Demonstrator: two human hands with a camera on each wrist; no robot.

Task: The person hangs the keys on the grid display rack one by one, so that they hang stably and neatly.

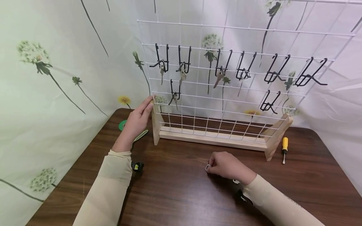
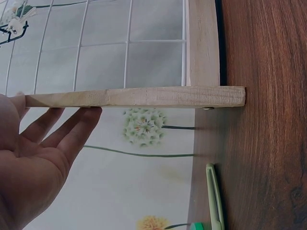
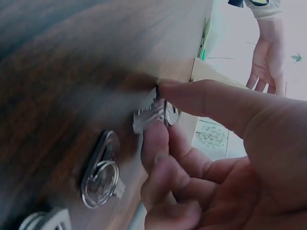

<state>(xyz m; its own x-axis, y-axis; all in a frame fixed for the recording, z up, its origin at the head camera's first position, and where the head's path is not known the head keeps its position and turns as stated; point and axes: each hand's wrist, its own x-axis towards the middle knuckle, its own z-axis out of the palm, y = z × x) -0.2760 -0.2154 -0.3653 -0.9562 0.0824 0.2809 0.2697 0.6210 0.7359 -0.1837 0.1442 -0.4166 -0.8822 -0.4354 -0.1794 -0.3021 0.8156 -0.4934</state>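
My left hand point(image 1: 138, 121) grips the top of the left wooden upright point(image 1: 156, 125) of a white wire grid rack point(image 1: 209, 117); in the left wrist view the fingers point(image 2: 72, 129) lie along its outer face. Over the table in front of the rack, my right hand point(image 1: 227, 164) pinches a key point(image 3: 149, 115) with a ring between thumb and fingertips. Close below that hand, a key ring point(image 3: 103, 179) with an oval metal piece lies on the wood, with another metal piece point(image 3: 48, 220) beside it. Black double-wire hooks point(image 1: 272, 76) hang on the grid, several carrying keys point(image 1: 182, 74).
A yellow-handled screwdriver point(image 1: 285, 146) lies right of the rack. Behind my left forearm are a green round item point(image 1: 122, 125) and a pale green slim tool point(image 2: 214, 196). The brown table point(image 1: 175, 191) backs onto a flower-printed curtain point(image 1: 70, 47).
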